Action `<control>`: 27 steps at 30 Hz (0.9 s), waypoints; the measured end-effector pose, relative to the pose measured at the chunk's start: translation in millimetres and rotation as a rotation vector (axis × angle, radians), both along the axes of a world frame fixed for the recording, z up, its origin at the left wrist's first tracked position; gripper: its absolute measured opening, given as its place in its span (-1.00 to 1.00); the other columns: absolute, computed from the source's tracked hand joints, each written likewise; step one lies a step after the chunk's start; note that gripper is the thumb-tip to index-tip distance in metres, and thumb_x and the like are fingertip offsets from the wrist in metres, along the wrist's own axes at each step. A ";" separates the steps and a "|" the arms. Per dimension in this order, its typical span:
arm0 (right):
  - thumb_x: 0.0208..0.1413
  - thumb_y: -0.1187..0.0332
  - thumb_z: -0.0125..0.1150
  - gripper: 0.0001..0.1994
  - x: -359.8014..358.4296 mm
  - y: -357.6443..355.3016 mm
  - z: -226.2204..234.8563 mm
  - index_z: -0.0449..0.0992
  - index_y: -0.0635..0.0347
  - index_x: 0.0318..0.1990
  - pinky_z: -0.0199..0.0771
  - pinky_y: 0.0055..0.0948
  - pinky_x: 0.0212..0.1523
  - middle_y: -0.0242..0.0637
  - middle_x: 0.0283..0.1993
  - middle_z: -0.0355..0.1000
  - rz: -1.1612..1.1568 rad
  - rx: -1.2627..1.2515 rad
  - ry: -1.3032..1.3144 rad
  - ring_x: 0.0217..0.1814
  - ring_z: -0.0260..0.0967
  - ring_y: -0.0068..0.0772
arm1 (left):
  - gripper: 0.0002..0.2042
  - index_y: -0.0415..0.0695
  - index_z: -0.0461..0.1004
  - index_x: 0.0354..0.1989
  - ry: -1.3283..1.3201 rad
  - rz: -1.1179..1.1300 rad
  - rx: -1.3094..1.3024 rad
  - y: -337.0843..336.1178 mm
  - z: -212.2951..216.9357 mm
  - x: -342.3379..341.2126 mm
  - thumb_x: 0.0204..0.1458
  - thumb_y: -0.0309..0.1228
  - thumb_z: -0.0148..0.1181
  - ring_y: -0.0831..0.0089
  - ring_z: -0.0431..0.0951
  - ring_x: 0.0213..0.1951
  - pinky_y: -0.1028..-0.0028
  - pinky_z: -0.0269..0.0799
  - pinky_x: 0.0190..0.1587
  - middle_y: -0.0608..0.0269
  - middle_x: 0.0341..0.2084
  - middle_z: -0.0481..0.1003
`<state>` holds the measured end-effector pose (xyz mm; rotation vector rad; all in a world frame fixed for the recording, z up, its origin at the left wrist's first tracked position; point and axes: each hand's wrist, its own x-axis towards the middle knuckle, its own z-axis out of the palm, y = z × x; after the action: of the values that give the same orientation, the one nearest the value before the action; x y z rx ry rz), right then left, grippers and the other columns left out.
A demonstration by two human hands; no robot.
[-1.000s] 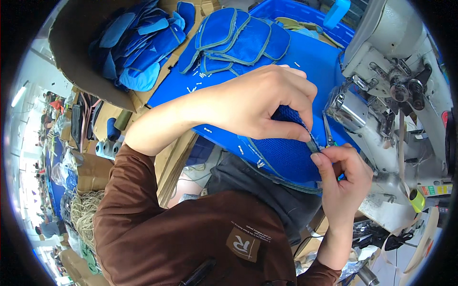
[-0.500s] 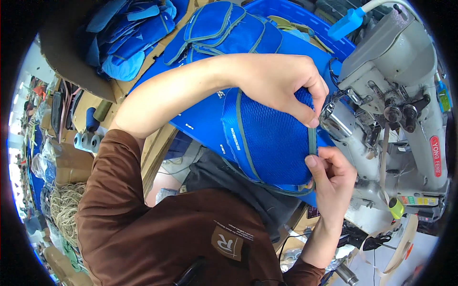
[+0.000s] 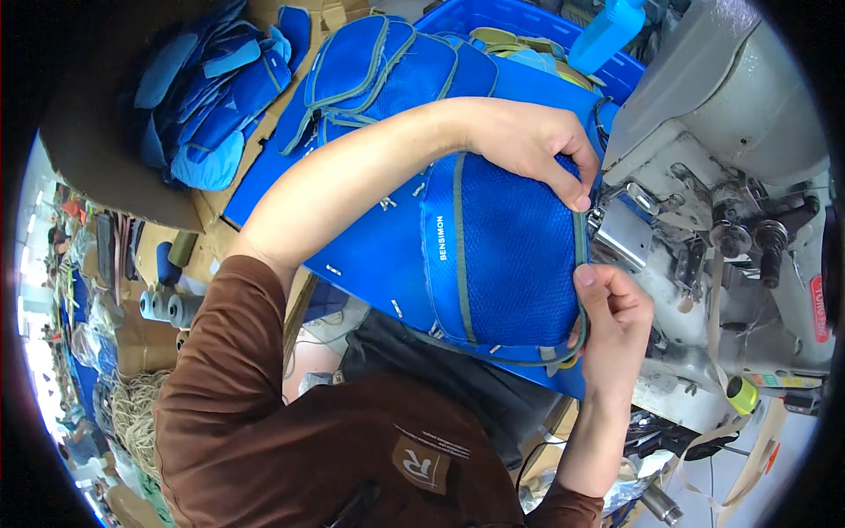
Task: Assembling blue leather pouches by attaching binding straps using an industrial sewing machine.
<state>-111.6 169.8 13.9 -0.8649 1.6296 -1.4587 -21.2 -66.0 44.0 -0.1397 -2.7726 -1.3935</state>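
Observation:
A blue mesh fabric panel [image 3: 519, 255] with grey binding lies in front of me at the sewing machine [image 3: 717, 189]. A grey strip crosses it, and a smooth blue band with white lettering runs along its left side. My left hand [image 3: 537, 158] reaches across from the left and pinches the far part of the bound right edge between thumb and fingers. Nearer to me, my right hand [image 3: 616, 308] pinches the same edge, thumb on top and fingers curled beneath. The edge between the two hands sits close beside the machine's metal plate [image 3: 625, 231].
More blue bound panels [image 3: 352, 66] are stacked beyond my left arm. A heap of blue pieces [image 3: 220, 97] lies in a cardboard box [image 3: 79, 132]. Behind stands a blue crate [image 3: 519, 22]. Thread spools [image 3: 167, 306] are at the left; a pale tape [image 3: 717, 317] hangs by the machine.
The bound edge between my hands has become straighter and the panel lies flatter. Both hands still pinch it. The whole view has shifted slightly, with the machine appearing larger.

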 end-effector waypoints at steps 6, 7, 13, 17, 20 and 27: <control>0.25 0.27 0.25 -0.76 -6.8 -14.2 -3.6 0.61 0.27 -0.34 0.04 -0.70 -0.79 -0.54 -0.64 0.36 -0.128 -0.010 -0.039 -0.78 0.13 -0.78 | -0.67 -0.31 0.60 -0.14 -0.031 -0.006 0.058 -20.4 -20.5 -29.1 0.08 -0.27 0.26 0.50 0.54 -0.24 0.49 0.41 -0.12 0.18 -0.31 0.63; 0.25 0.26 0.25 -0.76 -7.8 -15.2 -5.0 0.62 0.28 -0.32 0.04 -0.70 -0.79 -0.53 -0.64 0.37 -0.143 -0.016 -0.059 -0.79 0.14 -0.77 | -0.67 -0.31 0.60 -0.14 -0.038 -0.014 0.055 -21.5 -21.9 -31.5 0.08 -0.27 0.26 0.50 0.54 -0.24 0.49 0.41 -0.12 0.18 -0.31 0.63; 0.25 0.25 0.25 -0.75 1.1 -22.4 -8.9 0.63 0.31 -0.28 0.10 -0.68 -0.78 -0.48 -0.66 0.38 -0.216 -0.065 -0.078 -0.78 0.23 -0.69 | -0.65 -0.35 0.56 -0.06 0.031 -0.034 0.086 -17.3 -1.3 -30.1 0.03 -0.37 0.25 0.54 0.53 -0.21 0.54 0.40 -0.07 0.20 -0.22 0.63; 0.25 0.27 0.25 -0.76 1.2 -24.0 -9.2 0.63 0.31 -0.26 0.12 -0.67 -0.78 -0.46 -0.66 0.39 -0.237 -0.079 -0.094 -0.77 0.26 -0.66 | -0.68 -0.34 0.57 -0.08 -0.070 0.046 0.045 -10.6 15.3 -32.8 0.01 -0.41 0.23 0.56 0.52 -0.29 0.53 0.42 -0.17 0.18 -0.25 0.63; 0.26 0.29 0.24 -0.77 4.4 -25.9 -10.4 0.62 0.32 -0.26 0.14 -0.65 -0.77 -0.44 -0.66 0.39 -0.246 -0.096 -0.106 -0.76 0.28 -0.65 | -0.68 -0.33 0.56 -0.06 -0.269 0.149 -0.196 -13.8 15.7 -39.9 0.02 -0.41 0.21 0.56 0.50 -0.33 0.53 0.41 -0.16 0.21 -0.33 0.62; 0.24 0.35 0.26 -0.81 9.1 -26.6 -10.8 0.59 0.34 -0.29 0.22 -0.67 -0.74 -0.40 -0.65 0.42 -0.195 -0.074 0.006 -0.73 0.32 -0.65 | -0.64 -0.20 0.48 0.00 0.353 0.249 -0.229 -17.6 -39.2 -29.0 0.04 -0.33 0.25 0.03 0.42 0.05 0.22 0.33 0.11 0.04 -0.08 0.47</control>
<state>-102.5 143.1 3.1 -0.7682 1.7121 -1.6603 -50.2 -83.6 4.8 -0.0394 -2.5379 -0.8942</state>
